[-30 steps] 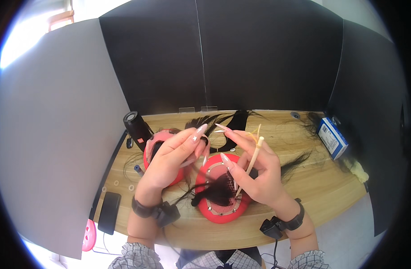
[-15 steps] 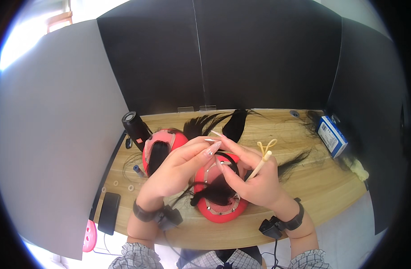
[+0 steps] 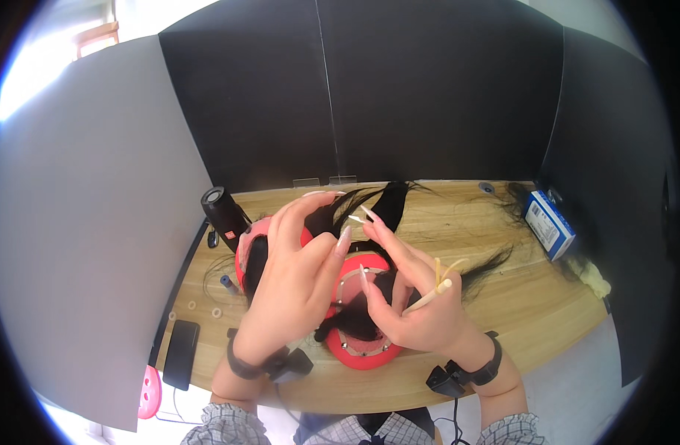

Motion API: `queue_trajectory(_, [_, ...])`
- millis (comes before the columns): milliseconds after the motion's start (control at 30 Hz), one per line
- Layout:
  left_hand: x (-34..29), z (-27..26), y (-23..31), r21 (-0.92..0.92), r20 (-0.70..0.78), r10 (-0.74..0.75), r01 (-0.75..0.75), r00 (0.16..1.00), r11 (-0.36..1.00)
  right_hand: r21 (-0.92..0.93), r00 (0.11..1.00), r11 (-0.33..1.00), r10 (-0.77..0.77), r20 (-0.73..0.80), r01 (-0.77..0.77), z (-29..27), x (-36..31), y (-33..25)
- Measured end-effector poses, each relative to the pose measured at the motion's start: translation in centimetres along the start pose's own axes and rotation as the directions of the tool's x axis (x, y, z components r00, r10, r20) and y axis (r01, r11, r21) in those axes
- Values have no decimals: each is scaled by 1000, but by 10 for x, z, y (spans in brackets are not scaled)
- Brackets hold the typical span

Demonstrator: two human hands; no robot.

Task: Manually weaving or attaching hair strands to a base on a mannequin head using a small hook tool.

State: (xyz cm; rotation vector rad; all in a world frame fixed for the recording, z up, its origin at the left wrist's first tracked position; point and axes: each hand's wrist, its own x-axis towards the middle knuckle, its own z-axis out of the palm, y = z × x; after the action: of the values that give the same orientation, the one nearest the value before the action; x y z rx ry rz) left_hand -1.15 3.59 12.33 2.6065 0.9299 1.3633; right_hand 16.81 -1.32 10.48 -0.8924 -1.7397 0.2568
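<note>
We see two bare hands raised above the near red form [image 3: 362, 362], a round block with pink mesh [image 3: 352, 288] over it and small pins [image 3: 344, 345] around its edge. The left hand [image 3: 292, 278] is over the form's left side, open, its thumb apart from the curved fingers; we cannot tell whether any fine strand lies between them. The right hand [image 3: 425, 308] is over the form's right side, gripping a pale stick [image 3: 433, 294] that slants across it, with a yellowish looped band [image 3: 439, 268] near the stick's upper end, while the tips of thumb and index finger stand apart. We find dark hair [image 3: 360, 319] gathered on the middle of the form, partly covered by the right hand. To the form's upper left we see a second red form [image 3: 306, 236], partly hidden by the left hand, and farther out that way a black speaker [image 3: 225, 213]. Behind the form a black hair bundle [image 3: 389, 209] lies on the wooden tabletop [image 3: 466, 219]. To the form's right we see loose strands [image 3: 490, 267], then, well apart, a blue and white box [image 3: 550, 226] and a crumpled pale yellow piece [image 3: 595, 280]. Well to the form's left we notice a small blue cylinder [image 3: 227, 283] and a flat black slab [image 3: 181, 354]
</note>
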Motion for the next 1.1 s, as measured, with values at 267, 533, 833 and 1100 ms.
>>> queue_trajectory(267, [0,1,13,-19,58,-22,23,998,1000,-194,987,972,-146,-66,131,15,-7,17])
queue_trajectory(533, [0,2,10,-134,110,-14,28,994,991,-123,981,987,-122,-154,103,24,-10,22])
queue_trajectory(833, [2,-1,7,-224,213,-22,71,977,972,42,977,987,162,-138,-157,22,-11,19])
queue_trajectory(1100, [0,0,3,-334,259,-112,198,959,922,122,969,979,181,-168,-162,24,-13,28])
